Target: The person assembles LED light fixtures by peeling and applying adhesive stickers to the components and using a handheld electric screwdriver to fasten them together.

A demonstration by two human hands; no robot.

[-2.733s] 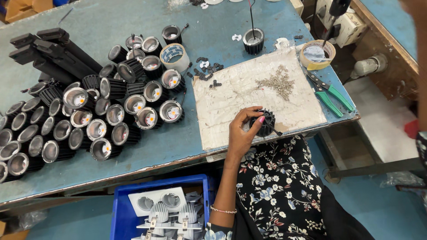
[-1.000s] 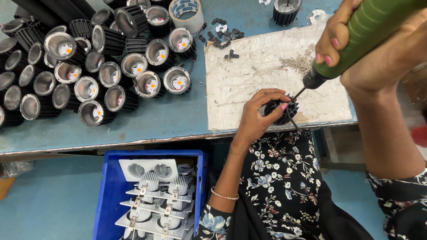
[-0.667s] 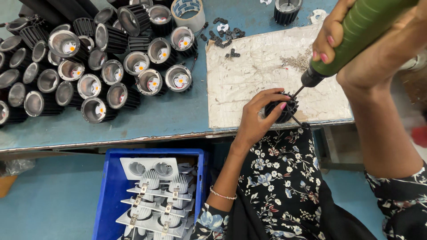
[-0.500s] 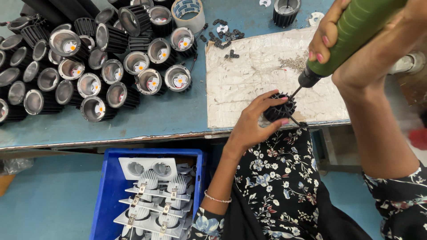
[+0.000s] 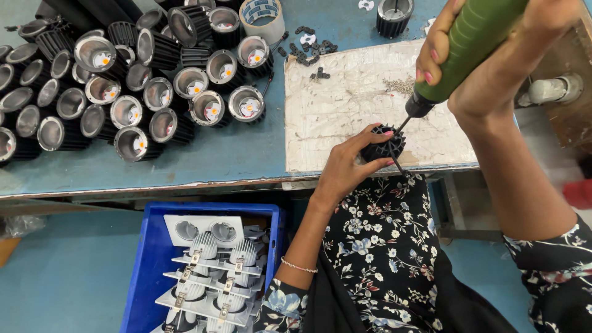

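My left hand (image 5: 350,168) grips a small black finned lamp housing (image 5: 385,146) on a worn white mat (image 5: 345,105) near the table's front edge. My right hand (image 5: 493,58) holds a green electric screwdriver (image 5: 468,46) upright, its bit tip pressed down into the top of the housing. A thin black wire trails from the housing over the table edge.
Many black lamp housings with silver reflectors (image 5: 154,92) crowd the blue table (image 5: 216,154) at the left. A tape roll (image 5: 261,13), small black clips (image 5: 308,52) and another housing (image 5: 393,13) lie behind the mat. A blue crate (image 5: 139,271) of white fixtures stands on the floor.
The right hand brought the green screwdriver into view and down onto the housing. The left hand kept holding the housing at the mat's front edge; the view shifted closer.
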